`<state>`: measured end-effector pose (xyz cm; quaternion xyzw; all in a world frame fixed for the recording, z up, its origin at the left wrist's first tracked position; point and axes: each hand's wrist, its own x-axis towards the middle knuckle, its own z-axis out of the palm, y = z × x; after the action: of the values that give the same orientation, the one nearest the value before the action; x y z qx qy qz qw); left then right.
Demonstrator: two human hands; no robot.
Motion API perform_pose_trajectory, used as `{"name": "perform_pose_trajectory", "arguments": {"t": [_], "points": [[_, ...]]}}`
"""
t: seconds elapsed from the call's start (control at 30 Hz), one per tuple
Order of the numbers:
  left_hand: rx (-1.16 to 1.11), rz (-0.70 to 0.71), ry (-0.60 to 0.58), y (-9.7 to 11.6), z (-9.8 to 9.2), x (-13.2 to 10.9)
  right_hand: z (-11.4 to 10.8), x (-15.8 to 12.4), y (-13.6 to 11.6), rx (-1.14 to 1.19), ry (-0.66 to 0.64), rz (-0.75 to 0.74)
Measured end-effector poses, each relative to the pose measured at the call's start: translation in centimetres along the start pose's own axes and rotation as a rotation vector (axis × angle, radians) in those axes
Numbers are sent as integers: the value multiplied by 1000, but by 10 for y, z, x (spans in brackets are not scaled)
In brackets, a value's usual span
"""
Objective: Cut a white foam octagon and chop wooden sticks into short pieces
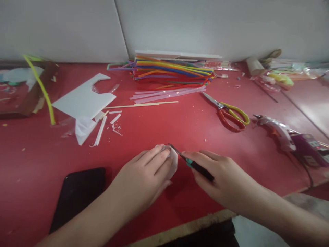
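Near the front of the red table, my left hand (151, 171) grips a small white foam piece (174, 164) with rounded or angled edges; much of it is hidden under the fingers. My right hand (218, 175) is closed around the black and green handle of a utility knife (200, 169). The knife's thin blade reaches left, its tip at the upper edge of the white piece. Whether the blade is cutting into it I cannot tell. Beside my left forearm lies a black phone (79, 192).
A cut white sheet (84, 99) and scraps (100, 130) lie at left. Behind are colourful pipe cleaners (172, 70), translucent glue sticks (164, 95) and thin wooden sticks (144, 105). Scissors (226, 113) and a glue gun (277, 132) are at right; a brown tray (42, 92) stands far left.
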<state>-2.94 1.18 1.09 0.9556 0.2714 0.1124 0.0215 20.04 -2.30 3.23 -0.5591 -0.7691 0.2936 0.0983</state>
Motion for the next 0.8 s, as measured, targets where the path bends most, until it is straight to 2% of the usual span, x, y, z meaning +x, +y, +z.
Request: {"name": "perform_pose_trajectory", "arguments": {"t": [0.27, 0.57, 0.8], "points": [[-17, 1, 51, 0, -1, 1, -2, 0, -1, -16, 10, -19], [-31, -11, 34, 0, -1, 2, 1, 0, -2, -15, 16, -7], [-25, 1, 15, 0, -3, 3, -4, 1, -5, -68, 39, -55]]}}
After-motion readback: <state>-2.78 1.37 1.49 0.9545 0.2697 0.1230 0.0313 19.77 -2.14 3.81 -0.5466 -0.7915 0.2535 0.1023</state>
